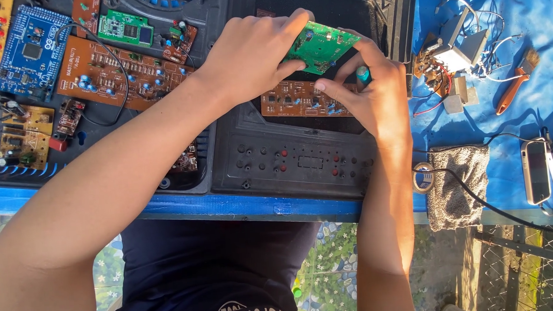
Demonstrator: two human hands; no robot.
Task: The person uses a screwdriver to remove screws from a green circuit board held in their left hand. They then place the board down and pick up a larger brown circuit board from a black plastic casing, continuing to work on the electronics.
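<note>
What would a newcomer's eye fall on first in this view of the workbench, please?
Probably the green circuit board at top centre, held tilted by the left hand over a black plastic casing, with the right hand beside it gripping a teal-handled tool. Next, the brown and blue boards spread at upper left.

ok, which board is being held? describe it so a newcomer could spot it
Start at the black plastic housing in the middle of the blue table. Above its open top, both hands meet: the left hand and right hand pinch a small green board, tilted. It is the only board off the surface, and green where the brown board just beneath it lies flat.
</note>
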